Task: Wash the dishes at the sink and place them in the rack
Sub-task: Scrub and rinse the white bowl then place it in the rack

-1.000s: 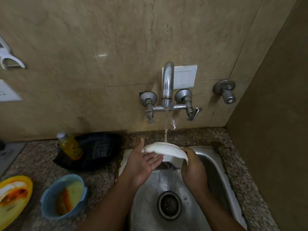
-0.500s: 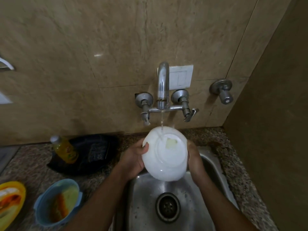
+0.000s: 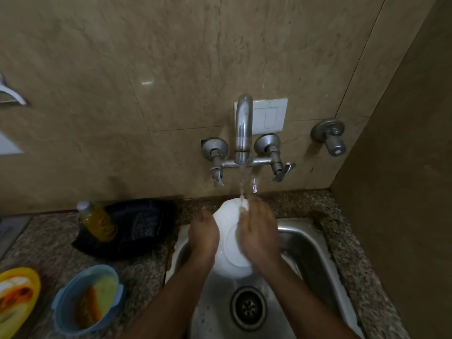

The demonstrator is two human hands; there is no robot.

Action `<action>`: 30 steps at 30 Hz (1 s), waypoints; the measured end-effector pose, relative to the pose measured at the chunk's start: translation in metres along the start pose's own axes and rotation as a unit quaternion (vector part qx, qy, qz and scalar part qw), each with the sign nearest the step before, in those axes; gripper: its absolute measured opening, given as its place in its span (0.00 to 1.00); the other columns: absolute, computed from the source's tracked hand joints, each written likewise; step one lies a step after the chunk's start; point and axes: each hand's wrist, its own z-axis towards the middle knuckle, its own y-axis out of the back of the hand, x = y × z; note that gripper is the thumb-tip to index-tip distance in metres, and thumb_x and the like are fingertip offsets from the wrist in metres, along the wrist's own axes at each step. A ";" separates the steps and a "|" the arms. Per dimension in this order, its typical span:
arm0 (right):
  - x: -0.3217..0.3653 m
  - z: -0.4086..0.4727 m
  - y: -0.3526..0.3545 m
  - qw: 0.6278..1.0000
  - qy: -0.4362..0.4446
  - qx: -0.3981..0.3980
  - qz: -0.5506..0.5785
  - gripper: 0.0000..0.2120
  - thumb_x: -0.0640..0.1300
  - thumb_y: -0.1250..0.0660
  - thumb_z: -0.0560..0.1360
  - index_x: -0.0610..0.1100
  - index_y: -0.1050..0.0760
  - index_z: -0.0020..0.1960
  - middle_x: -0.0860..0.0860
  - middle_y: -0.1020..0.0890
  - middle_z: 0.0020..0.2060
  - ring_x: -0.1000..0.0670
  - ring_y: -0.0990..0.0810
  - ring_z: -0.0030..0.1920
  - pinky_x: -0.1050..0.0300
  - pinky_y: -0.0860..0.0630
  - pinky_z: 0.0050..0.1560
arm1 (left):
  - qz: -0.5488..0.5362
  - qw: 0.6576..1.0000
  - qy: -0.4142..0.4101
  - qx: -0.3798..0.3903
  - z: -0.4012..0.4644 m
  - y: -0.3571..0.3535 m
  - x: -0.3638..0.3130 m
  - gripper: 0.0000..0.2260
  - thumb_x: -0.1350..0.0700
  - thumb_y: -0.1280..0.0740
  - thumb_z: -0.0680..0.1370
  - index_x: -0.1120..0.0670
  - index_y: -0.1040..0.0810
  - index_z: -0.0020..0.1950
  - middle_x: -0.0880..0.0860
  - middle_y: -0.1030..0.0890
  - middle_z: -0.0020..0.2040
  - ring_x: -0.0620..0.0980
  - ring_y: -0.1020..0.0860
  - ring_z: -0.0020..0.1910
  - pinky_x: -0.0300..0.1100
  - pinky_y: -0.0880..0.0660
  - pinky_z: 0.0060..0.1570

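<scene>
Two blurred hands, left hand [image 3: 204,237] and right hand [image 3: 259,234], half-hide white bowl [image 3: 228,245].

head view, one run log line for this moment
step: rinsing | item: white round bowl | left hand: holds rim | right hand: rubs underside | steel tap: running | steel sink

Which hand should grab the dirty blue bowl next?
Probably the left hand. The blue bowl sits on the counter on the left of the sink, nearer that hand. The right hand lies flat on the white bowl under the running water.
</scene>
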 end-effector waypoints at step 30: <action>0.006 0.025 -0.018 0.992 0.005 0.003 0.125 0.18 0.52 0.49 0.83 0.49 0.23 0.48 0.51 0.20 0.44 0.49 0.23 0.45 0.53 0.27 0.47 | 0.076 0.993 -0.082 -0.043 0.008 0.004 0.002 0.21 0.51 0.46 0.83 0.64 0.20 0.45 0.62 0.19 0.49 0.58 0.23 0.47 0.44 0.30 0.49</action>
